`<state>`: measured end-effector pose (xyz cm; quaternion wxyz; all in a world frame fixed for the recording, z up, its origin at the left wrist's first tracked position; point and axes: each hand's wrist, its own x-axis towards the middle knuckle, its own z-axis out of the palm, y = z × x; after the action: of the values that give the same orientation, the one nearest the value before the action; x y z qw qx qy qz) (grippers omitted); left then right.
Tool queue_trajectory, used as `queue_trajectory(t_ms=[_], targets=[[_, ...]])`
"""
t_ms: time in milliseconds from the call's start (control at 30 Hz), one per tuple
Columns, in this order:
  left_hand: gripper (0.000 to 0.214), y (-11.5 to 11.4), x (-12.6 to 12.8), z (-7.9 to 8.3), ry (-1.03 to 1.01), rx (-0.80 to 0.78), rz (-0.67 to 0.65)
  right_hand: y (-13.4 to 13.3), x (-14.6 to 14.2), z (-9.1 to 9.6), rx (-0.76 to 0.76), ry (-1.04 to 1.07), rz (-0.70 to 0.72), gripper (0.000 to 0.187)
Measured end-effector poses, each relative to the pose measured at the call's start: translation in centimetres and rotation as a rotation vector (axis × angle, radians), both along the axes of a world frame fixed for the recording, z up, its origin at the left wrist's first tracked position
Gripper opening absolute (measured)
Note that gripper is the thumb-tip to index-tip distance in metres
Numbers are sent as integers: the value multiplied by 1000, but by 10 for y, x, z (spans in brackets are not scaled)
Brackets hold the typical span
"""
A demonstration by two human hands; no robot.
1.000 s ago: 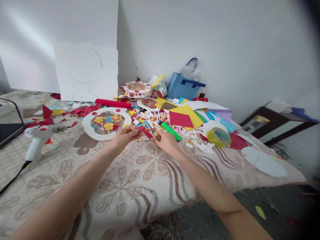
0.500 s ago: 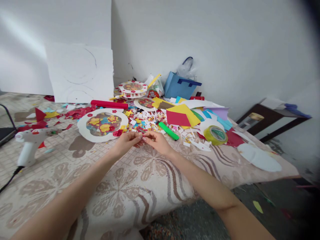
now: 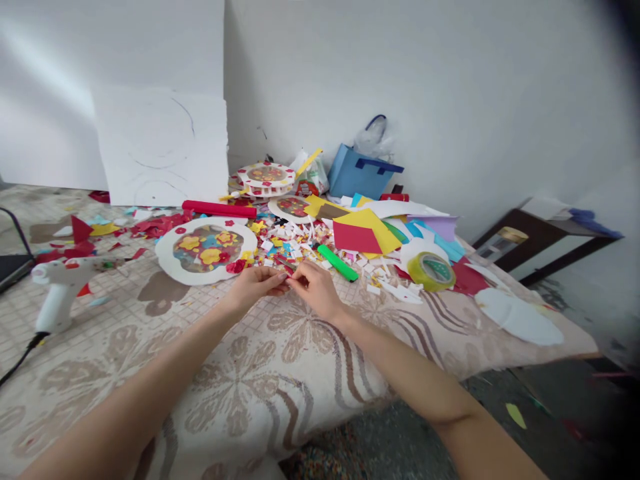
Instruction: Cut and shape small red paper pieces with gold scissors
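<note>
Red paper scrap pinched between both my hands.
Left hand and right hand fingers closed on it, just above patterned surface, near green marker and paper scraps.

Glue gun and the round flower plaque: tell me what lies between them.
In the head view, between the glue gun and the round flower plaque lies patterned cloth with a few red paper scraps.
</note>
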<state>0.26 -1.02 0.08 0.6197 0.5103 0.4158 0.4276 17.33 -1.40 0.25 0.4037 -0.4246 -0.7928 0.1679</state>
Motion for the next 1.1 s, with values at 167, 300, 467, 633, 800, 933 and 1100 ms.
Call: queue_trajectory(t_ms=[167,300,467,633,800,933,1100], targets=[[20,2,-3,-2,-21,-10,-22,5,1,-4,-352,241,82,23],[14,1,-4,2,15,-6,-26,10,2,-9,-538,389,141,18],[13,1,-4,4,59,42,-14,12,5,-5,-388,364,277,15],[26,3,-5,2,16,68,12,10,8,1,-286,218,256,12],[21,4,-7,1,54,110,-12,11,9,1,-278,249,257,17],[23,5,-8,2,89,139,-56,14,10,0,-244,270,254,17],[22,4,-4,2,134,234,6,14,10,-2,-223,292,256,13]])
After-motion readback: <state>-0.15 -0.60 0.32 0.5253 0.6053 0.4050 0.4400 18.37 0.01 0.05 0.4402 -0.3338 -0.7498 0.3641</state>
